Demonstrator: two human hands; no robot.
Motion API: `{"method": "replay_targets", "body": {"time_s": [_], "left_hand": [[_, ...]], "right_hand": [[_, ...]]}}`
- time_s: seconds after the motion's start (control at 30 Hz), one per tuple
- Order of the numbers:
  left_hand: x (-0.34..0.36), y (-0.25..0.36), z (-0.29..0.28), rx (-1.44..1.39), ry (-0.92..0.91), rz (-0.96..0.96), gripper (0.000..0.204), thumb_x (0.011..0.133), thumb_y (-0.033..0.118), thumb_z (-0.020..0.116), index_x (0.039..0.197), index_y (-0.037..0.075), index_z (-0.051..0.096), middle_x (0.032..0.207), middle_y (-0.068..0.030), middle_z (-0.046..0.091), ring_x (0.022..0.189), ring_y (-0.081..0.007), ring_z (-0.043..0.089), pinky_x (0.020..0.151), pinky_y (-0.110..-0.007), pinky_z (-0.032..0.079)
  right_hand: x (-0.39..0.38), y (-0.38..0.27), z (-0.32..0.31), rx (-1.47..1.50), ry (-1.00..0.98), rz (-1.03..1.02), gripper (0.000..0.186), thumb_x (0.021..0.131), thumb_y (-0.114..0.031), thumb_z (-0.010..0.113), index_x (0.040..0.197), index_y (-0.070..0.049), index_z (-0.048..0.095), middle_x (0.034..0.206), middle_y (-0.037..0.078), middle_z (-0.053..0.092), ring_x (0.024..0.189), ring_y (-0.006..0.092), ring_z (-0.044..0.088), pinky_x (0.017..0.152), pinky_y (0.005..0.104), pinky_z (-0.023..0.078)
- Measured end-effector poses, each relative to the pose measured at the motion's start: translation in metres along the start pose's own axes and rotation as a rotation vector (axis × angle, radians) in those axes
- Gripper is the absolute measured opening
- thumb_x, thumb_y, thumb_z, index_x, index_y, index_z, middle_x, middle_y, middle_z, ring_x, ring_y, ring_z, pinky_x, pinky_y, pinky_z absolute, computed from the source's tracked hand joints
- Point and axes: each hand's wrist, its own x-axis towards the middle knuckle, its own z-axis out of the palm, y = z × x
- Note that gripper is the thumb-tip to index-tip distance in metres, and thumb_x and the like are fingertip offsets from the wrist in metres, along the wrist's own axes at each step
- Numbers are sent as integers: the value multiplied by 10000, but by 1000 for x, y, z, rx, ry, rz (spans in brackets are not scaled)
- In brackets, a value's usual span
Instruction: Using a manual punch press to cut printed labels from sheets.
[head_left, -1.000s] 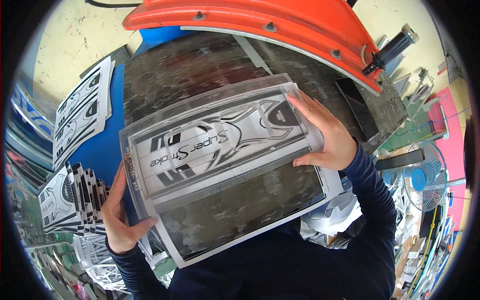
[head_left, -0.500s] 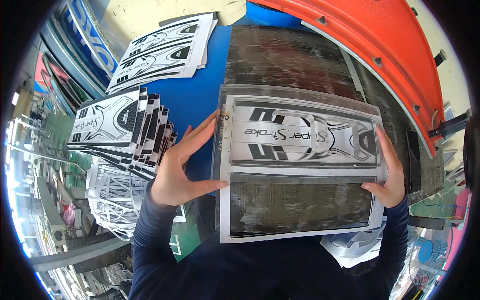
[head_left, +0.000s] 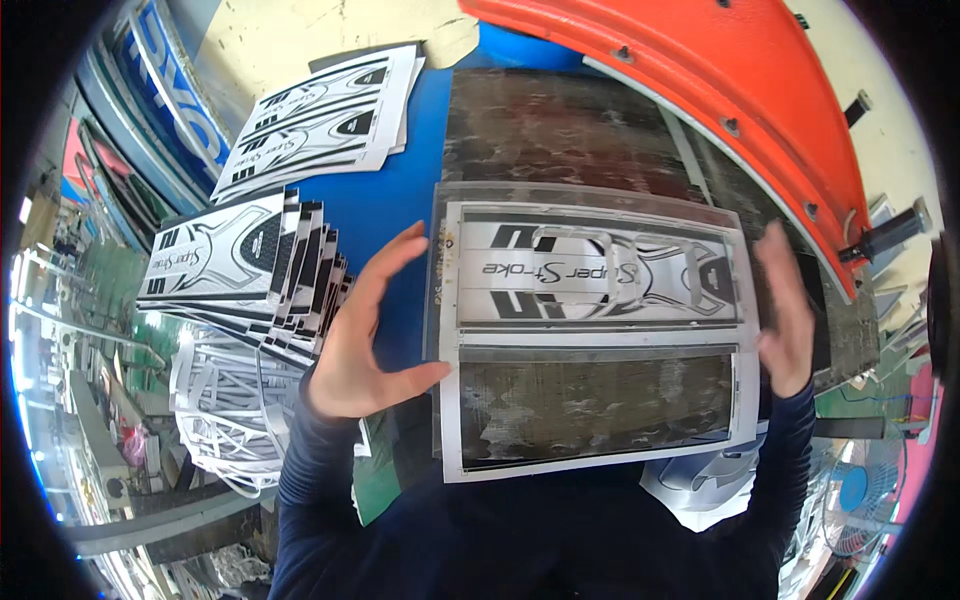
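Transparent template [head_left: 612, 270] lies over a printed sheet [head_left: 452, 425]. Left hand [head_left: 362, 345] and right hand [head_left: 788, 320] flank it, fingers parted from thumbs.

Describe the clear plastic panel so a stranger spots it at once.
Below the big red machine part, find the dark board. Between the left hand and right hand lies the clear plastic panel. Unlike the printed sheets at left, it's see-through.

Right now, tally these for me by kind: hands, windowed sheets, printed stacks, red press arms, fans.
Hands: 2 (left hand, right hand)
Windowed sheets: 1
Printed stacks: 2 (full sheets, cut pieces)
Red press arms: 1
Fans: 1
Total: 7
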Motion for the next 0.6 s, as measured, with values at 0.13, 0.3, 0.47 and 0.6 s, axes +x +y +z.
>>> {"method": "replay_targets", "body": {"time_s": [0.13,0.3,0.47,0.6], "left_hand": [[-1,3,2,-156,101,24,938,757,245,777,1504,-45,288,1562,-236,314,1495,-329,235,1222,-421,117],[-5,7,4,-181,171,34,871,835,293,734,1498,-64,297,1553,-228,332,1481,-318,260,1217,-417,133],[-9,7,4,-135,151,61,866,860,355,695,1513,-44,288,1554,-225,343,1480,-316,270,1212,-414,139],[-12,9,4,-89,154,88,884,864,440,676,1522,-14,299,1556,-220,360,1479,-315,282,1204,-427,137]], "right_hand": [[15,41,-53,107,993,146,674,959,-171,635,1520,35,324,1561,198,363,1443,263,359,1180,374,270],[58,110,-138,351,1180,288,353,900,-160,714,1184,5,584,1046,105,639,950,167,621,813,305,519],[61,127,-151,541,1195,246,218,879,-142,734,1022,-25,619,796,59,645,685,154,623,661,283,515],[60,106,-145,606,1176,261,196,879,-134,729,982,-18,609,752,48,631,615,146,600,578,277,498]]}}
